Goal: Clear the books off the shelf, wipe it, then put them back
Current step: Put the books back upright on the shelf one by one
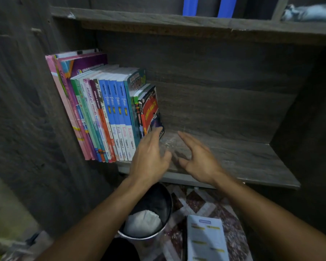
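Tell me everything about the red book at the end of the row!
The red book is the last, rightmost one in the row, a thin paperback with a glossy red cover, yellow title letters and a dark picture near the bottom. It stands upright on the wooden shelf, right beside the green-spined book. The left hand touches its lower cover with its fingertips.

Shelf board (233, 157): grey wood-grain finish, matt, with pale streaks near the middle. Upper board (158, 27): underside edge is raw brown particle board, rough. Books (109, 113): paper, with glossy printed spines; the red book (151, 110) at the right end has a glossy cover. Pail (170, 202): shiny metal rim, dark inside. Cloth (142, 222) in it: white, soft, matt. Floor covering (196, 200): patterned, slightly glossy.
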